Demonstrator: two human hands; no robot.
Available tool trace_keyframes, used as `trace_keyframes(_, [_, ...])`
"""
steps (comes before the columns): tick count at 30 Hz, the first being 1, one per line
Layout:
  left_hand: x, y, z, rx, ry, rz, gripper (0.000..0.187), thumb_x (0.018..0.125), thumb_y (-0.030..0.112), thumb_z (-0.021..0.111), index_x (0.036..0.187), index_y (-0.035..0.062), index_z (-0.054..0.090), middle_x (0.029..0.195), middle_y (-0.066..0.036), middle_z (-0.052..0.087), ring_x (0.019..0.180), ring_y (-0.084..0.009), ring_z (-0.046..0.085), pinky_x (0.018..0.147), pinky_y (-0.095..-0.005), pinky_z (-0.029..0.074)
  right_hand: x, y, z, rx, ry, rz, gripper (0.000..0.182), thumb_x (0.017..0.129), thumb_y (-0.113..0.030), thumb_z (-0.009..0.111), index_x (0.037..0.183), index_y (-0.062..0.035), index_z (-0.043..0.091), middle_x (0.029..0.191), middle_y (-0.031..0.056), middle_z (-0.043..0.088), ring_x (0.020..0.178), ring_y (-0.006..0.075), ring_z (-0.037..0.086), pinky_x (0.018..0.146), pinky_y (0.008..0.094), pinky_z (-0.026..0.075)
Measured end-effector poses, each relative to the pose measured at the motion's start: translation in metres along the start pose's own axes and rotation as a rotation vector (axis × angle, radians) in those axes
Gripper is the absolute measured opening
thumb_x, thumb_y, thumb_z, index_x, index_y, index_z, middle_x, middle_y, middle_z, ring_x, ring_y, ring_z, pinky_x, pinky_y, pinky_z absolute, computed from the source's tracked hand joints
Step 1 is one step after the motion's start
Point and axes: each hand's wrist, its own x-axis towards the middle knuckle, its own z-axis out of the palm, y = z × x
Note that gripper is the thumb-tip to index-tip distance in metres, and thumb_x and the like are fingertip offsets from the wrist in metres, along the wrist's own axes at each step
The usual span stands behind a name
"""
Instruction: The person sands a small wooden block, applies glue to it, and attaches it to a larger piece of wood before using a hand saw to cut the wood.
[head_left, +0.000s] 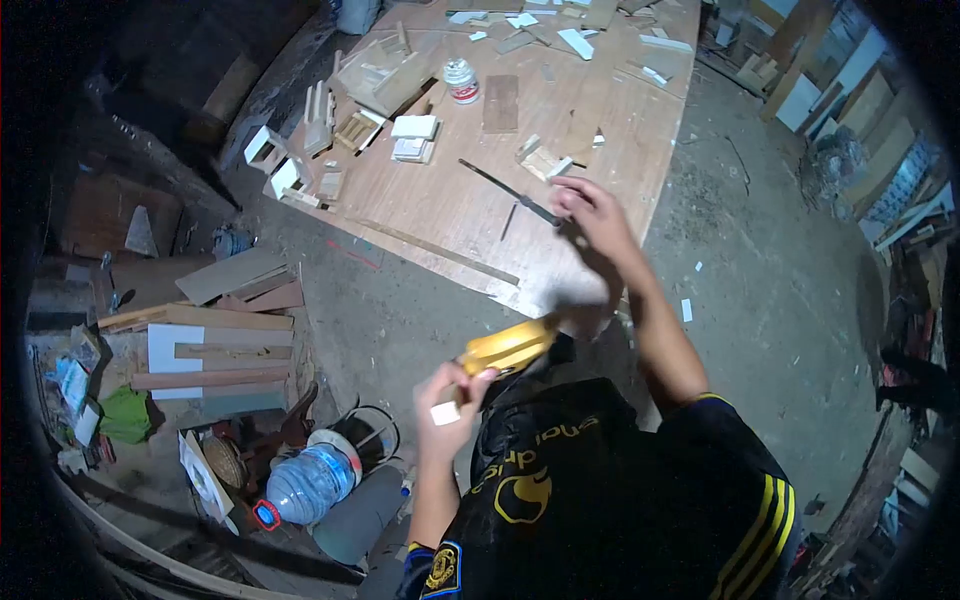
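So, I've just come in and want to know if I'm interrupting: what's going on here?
One person stands at a pale wooden table. Their left hand grips a smooth yellow object, with a small pale block also in that hand. Their right hand is near the end of a long, thin dark tool; whether it touches the tool is unclear. Small wooden frames, scraps and a white jar with a red label are on the table.

Head-worn view from above, facing steeply down, torso close below.
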Motion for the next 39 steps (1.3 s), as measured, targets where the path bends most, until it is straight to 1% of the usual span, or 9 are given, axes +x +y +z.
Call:
trace_keyframes(6, [0.048, 0.058, 0.105, 0.023, -0.491, 0.295, 0.025, 0.079, 0.011, 0.076, 0.075, 0.003, 0.053, 0.065, -0.012, 0.058, 0.057, -0.0196, 0.055, 0.056, -0.0312, 0.044, -0.144, -0.171, -0.095, -0.588, -0.337, -0.471, 0.047, 0.08, -0.013, 0.074, 0.125, -0.0088, 0.062, 0.109, 0.0078, 0.066, 0.103, 0.0232, 0.06, 0.087, 0.0328, 0.048])
trace_keyframes(12, [0.045, 0.115, 0.199, 0.05, -0.969, 0.497, 0.023, 0.082, 0.017, 0.074, 0.08, -0.0001, 0.059, 0.07, -0.016, 0.062, 0.06, -0.0235, 0.06, 0.059, -0.0334, 0.046, -0.235, -0.176, -0.125, -0.871, 0.016, -0.091, 0.031, 0.079, -0.022, 0.076, 0.105, -0.0085, 0.064, 0.105, 0.0124, 0.064, 0.092, 0.031, 0.063, 0.08, 0.039, 0.051])
trace_keyframes(20, [0.03, 0.146, 0.257, 0.042, -1.437, 0.385, 0.014, 0.087, 0.018, 0.069, 0.09, 0.004, 0.068, 0.076, -0.006, 0.065, 0.073, -0.0099, 0.058, 0.068, -0.0308, 0.048, -0.323, -0.177, -0.123, -0.682, 0.442, 0.348, 0.032, 0.086, -0.02, 0.071, 0.113, -0.0068, 0.058, 0.102, 0.0124, 0.065, 0.091, 0.0267, 0.065, 0.081, 0.0365, 0.051])
trace_keyframes(23, [0.034, 0.132, 0.272, -0.122, -1.291, 0.434, 0.033, 0.089, 0.027, 0.068, 0.106, -0.0009, 0.061, 0.092, -0.014, 0.069, 0.086, -0.0242, 0.068, 0.078, -0.0351, 0.051, -0.354, -0.18, -0.12, -0.613, 0.625, 0.477, 0.031, 0.089, -0.019, 0.067, 0.115, -0.0054, 0.056, 0.099, 0.0105, 0.065, 0.091, 0.025, 0.064, 0.082, 0.0354, 0.05])
trace_keyframes(25, [0.054, 0.134, 0.268, 0.007, -1.145, 0.494, 0.042, 0.093, 0.034, 0.061, 0.103, -0.0061, 0.055, 0.09, -0.022, 0.063, 0.087, -0.031, 0.064, 0.078, -0.0387, 0.049, -0.386, -0.173, -0.126, -0.873, 0.784, 0.194, 0.033, 0.093, -0.02, 0.064, 0.119, -0.0079, 0.049, 0.086, 0.0083, 0.06, 0.077, 0.0193, 0.061, 0.069, 0.0328, 0.05])
trace_keyframes(27, [0.076, 0.111, 0.277, 0.077, -1.085, 0.379, 0.043, 0.098, 0.037, 0.052, 0.102, -0.0056, 0.05, 0.088, -0.026, 0.059, 0.087, -0.036, 0.061, 0.078, -0.0414, 0.046, -0.402, -0.183, -0.118, -0.26, 0.932, 0.282, 0.029, 0.095, -0.012, 0.06, 0.12, -0.0097, 0.043, 0.078, 0.0025, 0.052, 0.061, 0.0089, 0.049, 0.053, 0.0237, 0.042])
trace_keyframes(30, [0.111, 0.03, 0.309, 0.16, -0.848, 0.608, 0.04, 0.098, 0.036, 0.051, 0.1, -0.0038, 0.056, 0.092, -0.025, 0.059, 0.088, -0.0421, 0.057, 0.08, -0.0485, 0.045, -0.414, -0.172, -0.111, -0.249, 1.091, 0.175, 0.029, 0.096, -0.006, 0.055, 0.12, -0.0112, 0.04, 0.077, -0.0006, 0.051, 0.054, 0.0034, 0.042, 0.045, 0.0196, 0.033])
trace_keyframes(34, [0.141, -0.059, 0.339, 0.412, -0.764, 0.66, 0.033, 0.095, 0.035, 0.055, 0.102, 0.004, 0.063, 0.096, -0.021, 0.061, 0.093, -0.041, 0.057, 0.078, -0.052, 0.046, -0.383, -0.138, -0.1, -0.528, 1.256, 0.316, 0.036, 0.094, -0.007, 0.058, 0.125, -0.0094, 0.038, 0.077, 0.0002, 0.049, 0.069, 0.006, 0.047, 0.059, 0.0221, 0.038])
trace_keyframes(39, [0.166, -0.123, 0.365, 0.591, -0.665, 0.722, 0.031, 0.091, 0.037, 0.059, 0.102, 0.0095, 0.067, 0.102, -0.013, 0.06, 0.097, -0.037, 0.055, 0.078, -0.0522, 0.046, -0.338, -0.094, -0.074, -0.612, 1.397, 0.297, 0.04, 0.094, -0.008, 0.058, 0.134, -0.0052, 0.056, 0.119, 0.0143, 0.062, 0.107, 0.0131, 0.057, 0.093, 0.026, 0.044])
